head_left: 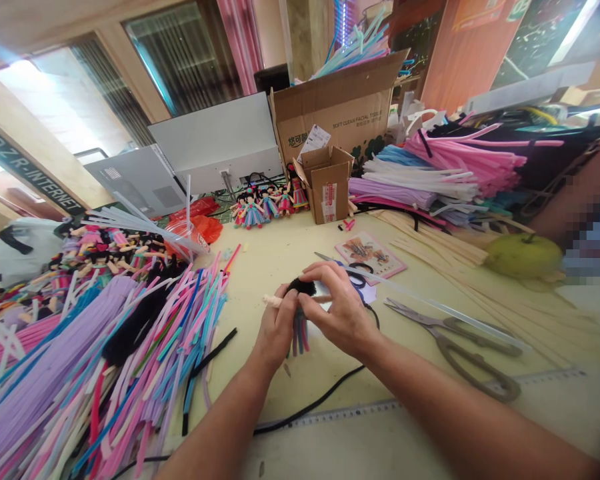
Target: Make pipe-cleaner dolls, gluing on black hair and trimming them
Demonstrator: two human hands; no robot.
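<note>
Item in hand: pipe-cleaner doll (301, 332). Sits just above the yellow table (280, 257), near its middle, between both hands. Shows a black fuzzy head at the top, one pale arm stub poking out to the left, and pink and blue strands hanging below.

Left hand (275, 328): closed around the doll's body, thumb in front, fingers wrapped behind. Right hand (344, 313): fingertips pinched onto the black head from above and the right, palm turned down. Covers part of the head, so the exact contact there cannot be told.

Handling, as judged: very light, soft and fuzzy on the surface, with a bendable wire core. Gives good friction, so is unlikely to slip. Deforms easily, so needs light pressure only. Best taken at the body, where the strands bundle together and resist bending most. Avoid pulling on the loose hanging strands or the arm stub, which probably splay or kink.

Surroundings:
- Left: loose heap of pipe cleaners (80, 373) in lilac, pink, blue and black, touching the table edge.
- Right, near the right wrist: metal scissors (460, 347), lying flat, and a long clear rod (430, 303) just beyond them.
- Under the forearms: black cord (320, 400).
- Far side: row of finished dolls (267, 203) beside a small cardboard box (327, 180).
- Far right: green fruit (523, 255), well apart from the hands.
</note>
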